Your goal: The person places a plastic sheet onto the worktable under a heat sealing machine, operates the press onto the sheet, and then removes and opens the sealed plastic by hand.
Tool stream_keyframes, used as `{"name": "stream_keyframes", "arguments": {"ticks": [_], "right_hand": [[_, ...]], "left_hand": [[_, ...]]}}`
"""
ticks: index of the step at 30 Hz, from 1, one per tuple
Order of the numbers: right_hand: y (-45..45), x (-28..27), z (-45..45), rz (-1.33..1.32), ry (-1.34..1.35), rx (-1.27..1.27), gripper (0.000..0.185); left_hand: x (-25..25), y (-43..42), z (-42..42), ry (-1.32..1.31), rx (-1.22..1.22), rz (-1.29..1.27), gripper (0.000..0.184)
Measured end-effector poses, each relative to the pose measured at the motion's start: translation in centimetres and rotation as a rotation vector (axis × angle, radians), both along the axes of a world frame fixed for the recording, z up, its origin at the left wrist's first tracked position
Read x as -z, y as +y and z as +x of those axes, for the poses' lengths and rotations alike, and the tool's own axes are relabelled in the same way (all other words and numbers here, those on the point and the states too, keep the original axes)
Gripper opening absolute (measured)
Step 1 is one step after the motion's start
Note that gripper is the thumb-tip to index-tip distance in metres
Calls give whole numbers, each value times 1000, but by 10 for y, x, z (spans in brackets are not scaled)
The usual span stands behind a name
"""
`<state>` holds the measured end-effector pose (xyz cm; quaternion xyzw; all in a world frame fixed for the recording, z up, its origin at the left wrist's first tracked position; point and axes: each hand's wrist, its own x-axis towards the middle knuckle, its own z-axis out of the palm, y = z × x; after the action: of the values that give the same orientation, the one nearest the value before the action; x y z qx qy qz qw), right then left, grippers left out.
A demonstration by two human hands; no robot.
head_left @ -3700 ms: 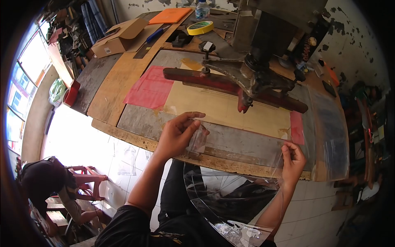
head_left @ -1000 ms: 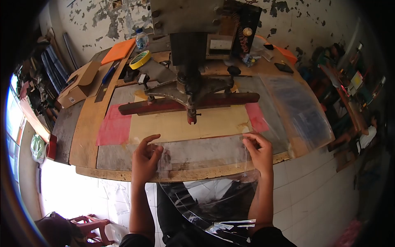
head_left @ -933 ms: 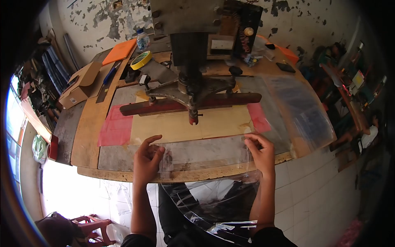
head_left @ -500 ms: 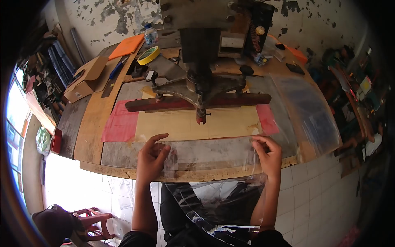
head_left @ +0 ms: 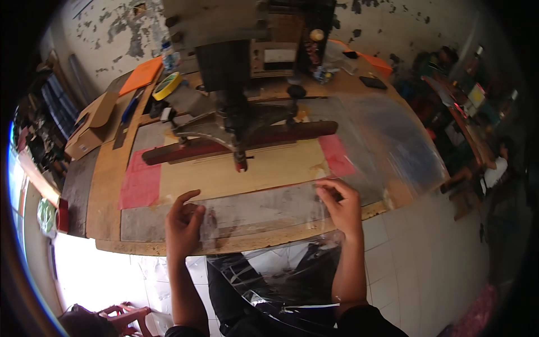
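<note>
A clear plastic sheet (head_left: 269, 264) spans both hands and droops over the table's front edge above my lap. My left hand (head_left: 184, 224) is at its left side, thumb and curled fingers closed on the film, the index finger raised apart. At the upper right corner, my right hand (head_left: 341, 205) pinches the film between thumb and fingers. Beyond the hands lies a cream-yellow sheet (head_left: 219, 177) with pink pieces (head_left: 139, 182) at its ends, on a grey board (head_left: 151, 224). A metal press head (head_left: 238, 123) with a long dark bar is above the yellow sheet.
Clear plastic sheets (head_left: 404, 140) lie at the table's right, with a dark phone (head_left: 373, 82) behind. Yellow tape (head_left: 167, 86), an orange folder (head_left: 140, 76) and a cardboard box (head_left: 92, 126) are at the left. A person (head_left: 438, 62) sits in the right background.
The camera view has turned, so the table and press appear shifted left and tilted. Both hands keep the plastic sheet in much the same position over the table edge.
</note>
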<state>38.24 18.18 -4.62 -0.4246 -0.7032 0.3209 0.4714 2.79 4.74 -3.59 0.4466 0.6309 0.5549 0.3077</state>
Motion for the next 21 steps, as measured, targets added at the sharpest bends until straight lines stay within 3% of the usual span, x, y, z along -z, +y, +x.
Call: {"name": "stream_keyframes", "arguments": {"ticks": [21], "right_hand": [[-3,-7,-4,-25,35,-6,16]], "left_hand": [[-3,0,2,-9,-1,13,38]]}}
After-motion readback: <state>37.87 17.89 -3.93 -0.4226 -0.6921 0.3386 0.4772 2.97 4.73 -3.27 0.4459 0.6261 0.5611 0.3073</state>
